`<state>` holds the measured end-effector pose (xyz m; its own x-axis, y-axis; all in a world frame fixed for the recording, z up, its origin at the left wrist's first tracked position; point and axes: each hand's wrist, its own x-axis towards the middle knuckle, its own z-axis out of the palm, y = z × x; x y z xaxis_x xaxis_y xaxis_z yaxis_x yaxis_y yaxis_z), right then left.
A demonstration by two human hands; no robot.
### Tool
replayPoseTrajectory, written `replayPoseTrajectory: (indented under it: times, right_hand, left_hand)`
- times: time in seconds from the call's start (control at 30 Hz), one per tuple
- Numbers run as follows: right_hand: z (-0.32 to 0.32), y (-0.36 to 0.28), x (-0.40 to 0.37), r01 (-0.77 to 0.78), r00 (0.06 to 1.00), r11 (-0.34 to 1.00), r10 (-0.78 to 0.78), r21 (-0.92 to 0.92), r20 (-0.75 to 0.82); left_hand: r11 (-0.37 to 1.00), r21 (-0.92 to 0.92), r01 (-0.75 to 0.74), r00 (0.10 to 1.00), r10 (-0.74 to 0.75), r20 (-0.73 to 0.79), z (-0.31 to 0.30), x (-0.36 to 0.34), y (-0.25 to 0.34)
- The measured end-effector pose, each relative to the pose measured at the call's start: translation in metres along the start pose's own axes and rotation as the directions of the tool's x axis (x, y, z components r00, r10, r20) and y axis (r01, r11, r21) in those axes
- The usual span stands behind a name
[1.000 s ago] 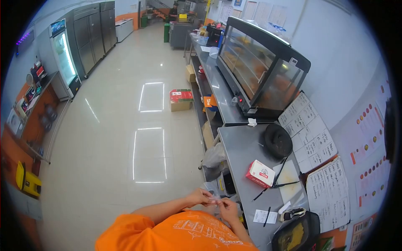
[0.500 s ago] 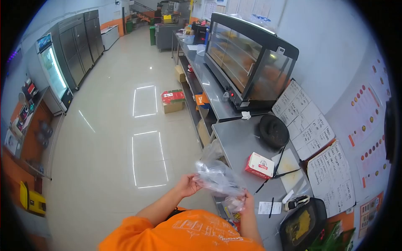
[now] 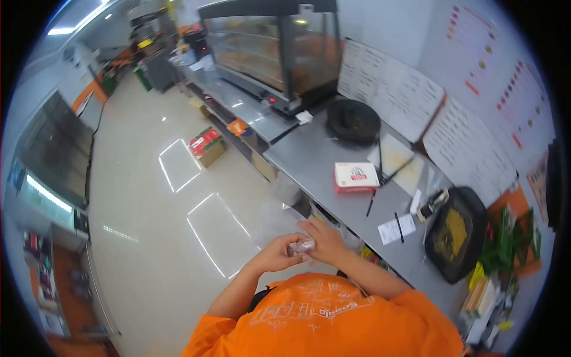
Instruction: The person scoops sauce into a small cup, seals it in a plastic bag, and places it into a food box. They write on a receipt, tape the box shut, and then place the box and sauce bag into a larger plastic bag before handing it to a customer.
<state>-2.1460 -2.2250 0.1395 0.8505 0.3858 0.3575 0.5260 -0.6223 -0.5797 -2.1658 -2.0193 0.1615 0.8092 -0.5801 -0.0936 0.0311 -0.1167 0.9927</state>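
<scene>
Clamped in left hand (image 3: 277, 253) at lower centre of frame, touching right hand (image 3: 327, 243) too: bunched plastic bag (image 3: 302, 246), lying roughly sideways between. Cannot tell right grip.

1. The grey metal counter (image 3: 309, 152) carries a red-and-white box (image 3: 355, 177) near its middle.
2. A pale board (image 3: 395, 157) lies just beside the box.
3. A round black object (image 3: 354, 122) sits near the far end.
4. Nearer lie a paper slip (image 3: 389, 232) and a black tray (image 3: 476, 220).
5. A red-topped carton (image 3: 208, 149) stands on the tiled floor (image 3: 134, 172).
</scene>
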Motion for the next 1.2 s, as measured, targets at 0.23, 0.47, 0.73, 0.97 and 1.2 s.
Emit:
replayPoseTrajectory:
  times: [0.23,0.47,0.73,0.97,1.2]
  right_hand:
    - [0.010,0.072,-0.011,-0.094,0.996,0.992,0.095,-0.080,-0.001]
    - [0.025,0.110,-0.006,-0.557,0.778,0.820,0.459,0.133,0.429]
    - [-0.023,0.051,0.036,-0.668,0.743,0.428,0.340,0.608,0.577]
    - [-0.023,0.038,0.025,-0.622,0.717,-0.251,0.199,0.742,0.668]
    - [-0.042,0.006,0.027,-0.450,0.837,-0.562,0.004,0.694,0.547]
  left_hand:
    - [0.394,0.789,0.471,0.847,0.050,-0.530,-0.068,-0.031,-0.068]
    - [0.847,-0.521,0.109,0.849,-0.352,-0.394,-0.071,-0.050,-0.056]
    - [0.595,0.620,0.511,0.705,0.123,-0.699,-0.051,-0.047,-0.067]
    - [0.776,-0.616,-0.132,0.720,-0.352,-0.598,-0.046,-0.059,-0.099]
    - [0.061,-0.818,-0.572,0.792,-0.221,-0.570,-0.065,-0.070,-0.100]
